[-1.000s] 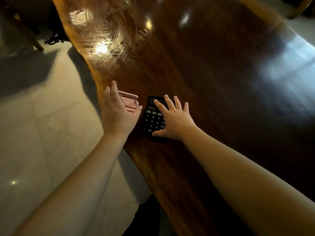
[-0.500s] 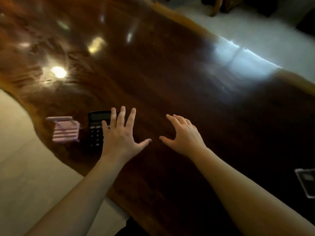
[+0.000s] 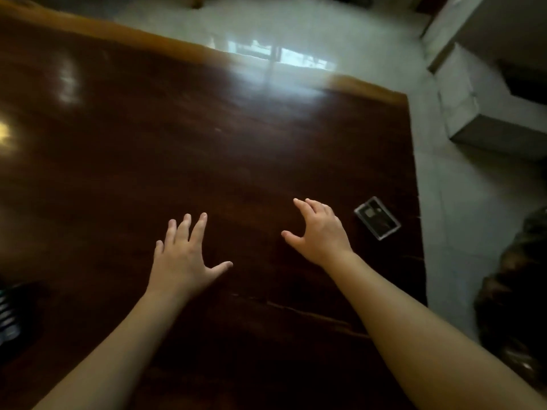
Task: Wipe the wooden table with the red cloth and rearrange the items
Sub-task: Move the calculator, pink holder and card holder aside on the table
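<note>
Both my hands hover over the dark, glossy wooden table (image 3: 177, 137). My left hand (image 3: 183, 255) is spread flat with its fingers apart and holds nothing. My right hand (image 3: 319, 232) is empty too, fingers loosely curved, thumb out. A small flat dark rectangular item with a clear border (image 3: 377, 218) lies on the table just right of my right hand, near the table's right edge. No red cloth is in view. The calculator and the pink item are out of the frame.
The table's right edge (image 3: 414, 202) runs down beside pale floor tiles (image 3: 461, 226). A grey step or block (image 3: 485, 113) stands at the upper right. A dark shape (image 3: 515, 291) lies on the floor at the right. Something striped shows at the far left edge (image 3: 7, 318).
The view has swung right along the table. Both hands left the calculator and pink item, which slid out of view, and the small rectangular item now lies beside my right hand.
</note>
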`<state>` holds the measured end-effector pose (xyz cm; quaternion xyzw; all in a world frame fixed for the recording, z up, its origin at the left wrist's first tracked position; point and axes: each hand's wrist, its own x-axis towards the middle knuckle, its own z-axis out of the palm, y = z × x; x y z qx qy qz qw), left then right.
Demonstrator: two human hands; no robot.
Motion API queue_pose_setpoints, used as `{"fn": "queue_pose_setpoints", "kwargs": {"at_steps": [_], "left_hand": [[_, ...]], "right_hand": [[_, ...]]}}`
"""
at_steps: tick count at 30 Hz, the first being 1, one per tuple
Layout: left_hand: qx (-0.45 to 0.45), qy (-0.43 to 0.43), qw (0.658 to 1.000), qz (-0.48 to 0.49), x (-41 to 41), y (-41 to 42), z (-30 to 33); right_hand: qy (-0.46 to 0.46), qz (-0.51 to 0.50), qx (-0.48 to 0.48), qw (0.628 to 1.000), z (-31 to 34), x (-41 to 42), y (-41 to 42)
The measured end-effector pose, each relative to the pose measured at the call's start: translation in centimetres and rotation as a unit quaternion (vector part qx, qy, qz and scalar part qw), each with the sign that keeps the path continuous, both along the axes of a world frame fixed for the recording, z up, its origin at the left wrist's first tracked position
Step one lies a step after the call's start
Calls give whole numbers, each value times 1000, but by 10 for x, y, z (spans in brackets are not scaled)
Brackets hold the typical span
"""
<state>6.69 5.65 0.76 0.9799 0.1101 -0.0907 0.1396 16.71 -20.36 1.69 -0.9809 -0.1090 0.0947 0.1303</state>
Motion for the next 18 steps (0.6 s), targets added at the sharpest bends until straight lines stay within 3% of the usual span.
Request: {"fn": "queue_pose_setpoints", "kwargs": {"at_steps": [10, 18], "left_hand": [[-19, 24, 997, -66, 46, -108, -12], [-20, 42, 995, -88, 55, -143, -23]], "right_hand": [[-19, -116, -69, 991, -24, 37, -145], [44, -177, -64, 981, -39, 66, -191]]}}
